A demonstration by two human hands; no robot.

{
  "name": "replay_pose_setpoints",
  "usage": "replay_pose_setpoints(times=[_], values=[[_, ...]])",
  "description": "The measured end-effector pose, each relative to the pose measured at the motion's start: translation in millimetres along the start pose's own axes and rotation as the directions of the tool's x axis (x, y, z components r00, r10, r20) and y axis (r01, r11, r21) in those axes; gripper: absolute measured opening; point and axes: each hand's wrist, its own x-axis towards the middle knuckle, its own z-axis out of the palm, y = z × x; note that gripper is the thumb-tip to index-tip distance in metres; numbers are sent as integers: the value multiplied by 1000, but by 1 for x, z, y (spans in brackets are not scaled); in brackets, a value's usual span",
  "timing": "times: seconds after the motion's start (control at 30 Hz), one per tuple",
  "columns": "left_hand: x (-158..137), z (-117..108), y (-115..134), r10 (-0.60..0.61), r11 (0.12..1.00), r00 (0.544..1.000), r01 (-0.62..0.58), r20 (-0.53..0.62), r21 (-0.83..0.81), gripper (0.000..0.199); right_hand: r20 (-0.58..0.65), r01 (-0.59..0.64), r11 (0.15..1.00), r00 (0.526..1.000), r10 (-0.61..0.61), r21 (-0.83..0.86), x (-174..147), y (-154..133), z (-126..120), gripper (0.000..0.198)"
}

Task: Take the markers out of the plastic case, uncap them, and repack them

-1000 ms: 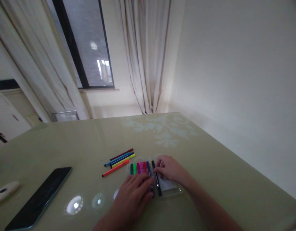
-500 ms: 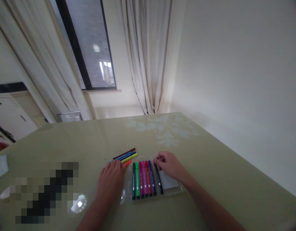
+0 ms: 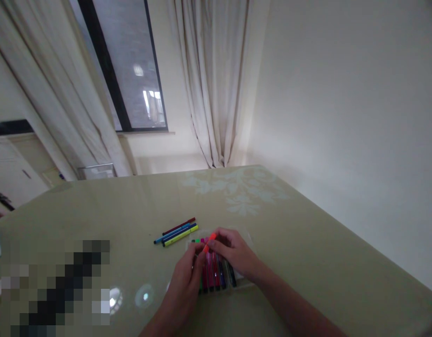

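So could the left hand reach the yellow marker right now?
Probably yes: the yellow marker lies uncovered near the left hand, though that hand seems occupied with the orange marker.

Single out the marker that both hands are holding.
The orange marker, pinched between the left hand and right hand; the rest in view lie in the case or on the table.

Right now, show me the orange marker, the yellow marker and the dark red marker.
Orange marker (image 3: pixel 212 237), head view, on its upper visible end.
Yellow marker (image 3: pixel 180 237), head view, on the middle of its barrel.
Dark red marker (image 3: pixel 178 226), head view, on the middle of its barrel.
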Motion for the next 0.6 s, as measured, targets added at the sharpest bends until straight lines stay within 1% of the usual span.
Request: replay_pose_setpoints(times=[0.13, 0.17, 0.23, 0.3, 0.33, 0.37, 0.4, 0.43, 0.5, 0.53, 0.57, 0.6], values=[[-1, -1, 1, -8, 998, 999, 11, 52, -54, 42, -100, -7, 988, 995, 22, 154, 4, 1, -10, 47], [0, -2, 1, -13, 998, 998, 17, 57, -63, 43, -100, -17, 986, 994, 34, 167, 5, 0, -13, 49], [0, -3, 0, -21, 998, 998, 25, 63, -63, 44, -61, -39, 985, 997, 49, 168, 4, -2, -16, 50], [-2, -2, -3, -12, 1000, 997, 11, 72, 3, 45, -20, -48, 986, 998, 51, 159, 2, -5, -17, 49], [-4, -2, -4, 12, 997, 996, -18, 83, 71, 44, -14, -48, 987, 999, 51, 155, 2, -6, -17, 48], [-6, -2, -6, 55, 985, 992, -72, 111, 155, 45, -24, -42, 987, 999, 47, 153, 2, -7, -19, 46], [-8, -2, -8, 115, 957, 979, -155, 170, 245, 47, -45, -32, 988, 998, 39, 152, 3, -8, -22, 45], [-9, -2, -10, 181, 909, 950, -260, 253, 325, 53, -72, -23, 989, 997, 34, 149, 4, -7, -27, 44], [-12, -2, -13, 268, 780, 857, -462, 441, 423, 71, -128, -15, 992, 991, 31, 123, 7, -5, -41, 43], [-13, -2, -14, 278, 722, 818, -524, 504, 452, 78, -144, -32, 995, 989, 46, 96, 8, -4, -50, 43], [-13, -1, -15, 271, 677, 800, -554, 535, 485, 80, -151, -61, 997, 986, 69, 56, 9, -2, -58, 42], [-13, 0, -16, 258, 646, 804, -556, 536, 523, 78, -140, -106, 994, 984, 106, 9, 9, 1, -66, 42]])
